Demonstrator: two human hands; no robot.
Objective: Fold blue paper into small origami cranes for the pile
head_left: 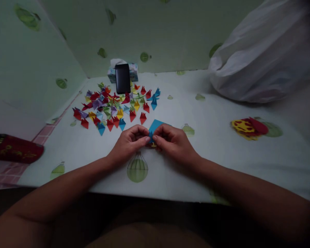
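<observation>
Between my two hands is a small folded piece of blue paper [151, 136]. My left hand [130, 139] pinches it from the left with thumb and forefinger. From the other side my right hand [174, 143] pinches it too, so the thumbs nearly meet. Flat on the table just behind my hands lies a blue paper sheet [157, 124], partly covered by my fingers. Something small with yellow on it shows under the folded paper, too hidden to name. Beyond my left hand spreads a pile of folded paper cranes [108, 106] in red, blue, yellow, purple and green.
A phone [122, 78] leans on a tissue box [134, 71] behind the cranes. To the right lies a red and yellow item [249, 127]. A large white plastic bag [263, 58] stands at back right, and a dark red can [17, 148] at far left. Walls border the table [196, 172].
</observation>
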